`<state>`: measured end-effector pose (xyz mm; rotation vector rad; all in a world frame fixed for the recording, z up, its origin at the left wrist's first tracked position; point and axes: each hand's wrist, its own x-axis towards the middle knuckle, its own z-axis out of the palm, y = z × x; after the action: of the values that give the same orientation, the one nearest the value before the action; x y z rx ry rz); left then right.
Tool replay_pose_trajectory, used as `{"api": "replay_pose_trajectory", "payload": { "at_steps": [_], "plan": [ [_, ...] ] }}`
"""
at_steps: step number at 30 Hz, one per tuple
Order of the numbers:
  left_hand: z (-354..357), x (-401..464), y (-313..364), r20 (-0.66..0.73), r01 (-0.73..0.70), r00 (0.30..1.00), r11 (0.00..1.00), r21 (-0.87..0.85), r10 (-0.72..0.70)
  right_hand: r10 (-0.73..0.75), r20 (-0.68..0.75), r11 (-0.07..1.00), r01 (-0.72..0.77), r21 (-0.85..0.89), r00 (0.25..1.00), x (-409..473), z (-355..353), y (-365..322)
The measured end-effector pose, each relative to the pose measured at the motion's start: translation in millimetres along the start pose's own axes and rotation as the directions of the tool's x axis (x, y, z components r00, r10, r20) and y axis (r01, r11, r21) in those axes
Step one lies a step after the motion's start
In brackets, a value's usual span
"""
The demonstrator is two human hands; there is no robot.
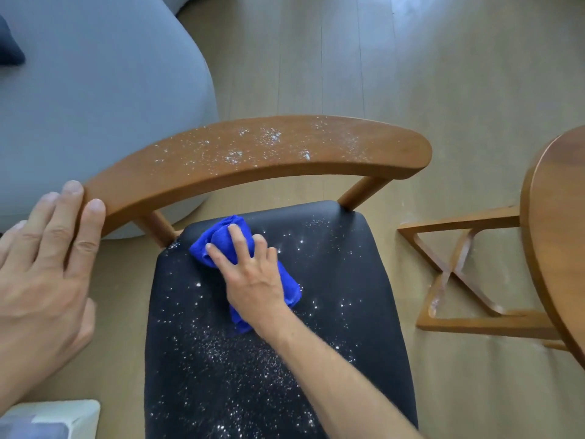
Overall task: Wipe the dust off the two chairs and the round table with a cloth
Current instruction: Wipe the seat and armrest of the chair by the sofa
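The step in hand looks like the wiping of the first chair's seat, and it seems barely begun. The right hand [250,277] lies flat on a bunched blue cloth [221,239], fingers spread and straight, pressing it onto the black seat [348,280] near the seat's far left corner, just beneath the backrest. White dust still speckles the seat on every side of that hand, thickest on the near side beneath the forearm. The left hand [47,267] rests on the near-left end of the curved wooden backrest [253,160], fingers straight and laid over its edge, apparently steadying the chair. Beyond the right hand, the backrest's top carries its own scatter of white dust, so it seems untouched. The next move probably calls for long strokes across the seat with firm, even pressure, gathering the powder into the cloth rather than pushing it onto the wooden floor [411,74]. To the right of the wiping hand stands the round table [557,217], with its crossed wooden base [459,274] close beside the seat; some white specks lie there. A grey sofa [95,90] sits beyond the left hand, crowding that side.
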<state>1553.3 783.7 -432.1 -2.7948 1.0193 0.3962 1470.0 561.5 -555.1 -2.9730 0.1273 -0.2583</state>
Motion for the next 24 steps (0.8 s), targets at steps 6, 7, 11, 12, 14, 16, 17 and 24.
{"api": "replay_pose_trajectory", "payload": {
  "at_steps": [6,7,11,12,14,16,17,24],
  "plan": [
    [-11,1,10,-0.199,-0.032,0.979,0.999,0.010,0.034,0.254,-0.086,0.942,-0.266,-0.203,0.963,-30,-31,133],
    [-12,2,9,-0.202,-0.034,0.979,0.999,0.014,0.036,0.334,-0.100,0.916,-0.347,-0.202,0.937,-36,-36,148],
    [-22,-2,14,-0.262,-0.040,0.964,0.999,0.037,0.048,0.543,-0.113,0.813,-0.554,-0.179,0.832,-38,-36,152],
    [-24,-3,16,-0.281,-0.030,0.959,0.999,0.038,0.040,0.558,-0.117,0.801,-0.570,-0.183,0.822,-35,-35,148],
    [-26,-4,19,-0.296,-0.016,0.955,0.999,0.031,0.025,0.600,-0.109,0.774,-0.610,-0.170,0.792,-29,-34,138],
    [-26,-4,20,-0.301,-0.008,0.953,0.999,0.032,0.017,0.646,-0.119,0.741,-0.657,-0.137,0.754,-18,-31,118],
    [-26,-3,20,-0.302,-0.003,0.953,0.999,0.035,0.013,0.638,-0.146,0.747,-0.654,-0.121,0.756,-10,-27,100],
    [-27,-5,20,-0.321,-0.001,0.947,0.998,0.060,0.020,0.220,-0.001,0.975,-0.220,0.043,0.975,7,4,-103]
  ]
}}
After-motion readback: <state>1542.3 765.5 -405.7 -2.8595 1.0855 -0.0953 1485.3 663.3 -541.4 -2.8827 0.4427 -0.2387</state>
